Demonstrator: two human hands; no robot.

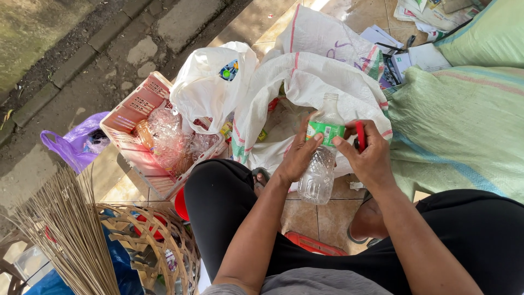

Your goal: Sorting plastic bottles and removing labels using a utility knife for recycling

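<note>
Hands, two (299, 155) (367, 155), hold one clear bottle (321, 158) over one white sack (305, 87)

One clear plastic bottle (322, 158) with a green label is held up, with two hands on it: the left hand (299, 155) and the right hand (370, 158). One red-handled tool (360, 135) sits in the right hand. Two white woven sacks show: one open sack (316, 82) and one behind it (327, 35). Two green woven sacks: one large (458, 125), one at the top right corner (491, 33). One white plastic bag (210, 87), one purple plastic bag (73, 142). One pink crate (128, 117) of crumpled clear plastic, pieces too tangled to count. One woven basket (164, 235). One stick broom (71, 229).
</note>
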